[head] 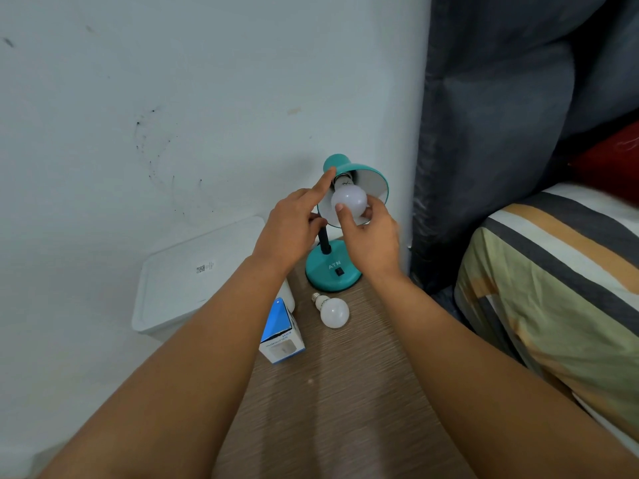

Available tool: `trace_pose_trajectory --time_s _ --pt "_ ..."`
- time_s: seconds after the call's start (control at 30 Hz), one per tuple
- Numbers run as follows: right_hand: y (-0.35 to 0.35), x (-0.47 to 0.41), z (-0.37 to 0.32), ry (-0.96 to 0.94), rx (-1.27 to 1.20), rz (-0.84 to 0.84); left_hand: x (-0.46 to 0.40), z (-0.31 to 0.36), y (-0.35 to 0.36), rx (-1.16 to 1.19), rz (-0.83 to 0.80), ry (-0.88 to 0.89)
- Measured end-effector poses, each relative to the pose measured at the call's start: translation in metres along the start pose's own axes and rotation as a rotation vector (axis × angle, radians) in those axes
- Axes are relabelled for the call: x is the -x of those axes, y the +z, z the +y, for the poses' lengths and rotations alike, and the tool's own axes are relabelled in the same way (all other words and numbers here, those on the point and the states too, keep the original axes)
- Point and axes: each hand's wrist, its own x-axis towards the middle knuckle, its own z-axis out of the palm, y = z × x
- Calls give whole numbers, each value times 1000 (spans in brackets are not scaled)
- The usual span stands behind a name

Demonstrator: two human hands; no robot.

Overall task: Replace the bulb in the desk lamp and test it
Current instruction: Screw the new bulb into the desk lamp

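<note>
While in the shade [375, 183], a bulb [349, 201].

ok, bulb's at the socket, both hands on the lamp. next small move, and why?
Probably keep twisting the bulb in the shade with the right hand until it seats. Its metal base still shows at the socket, so it may not be fully in. The left hand steadies the shade, the other bulb lies on the table, and the switch is untouched.

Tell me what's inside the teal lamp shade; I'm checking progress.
A white frosted bulb sits in the teal lamp shade, gripped by the right hand. Its screw base is mostly hidden.
</note>
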Motion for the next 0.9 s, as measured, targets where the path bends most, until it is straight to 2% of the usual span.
trace_pose_trajectory --time_s 0.77,0.9 --pt "-4 -1 -1 20 91 -12 1 0 1 17 -3 -26" --pt "-4 0 1 -22 139 -23 2 0 1 9 2 -24"
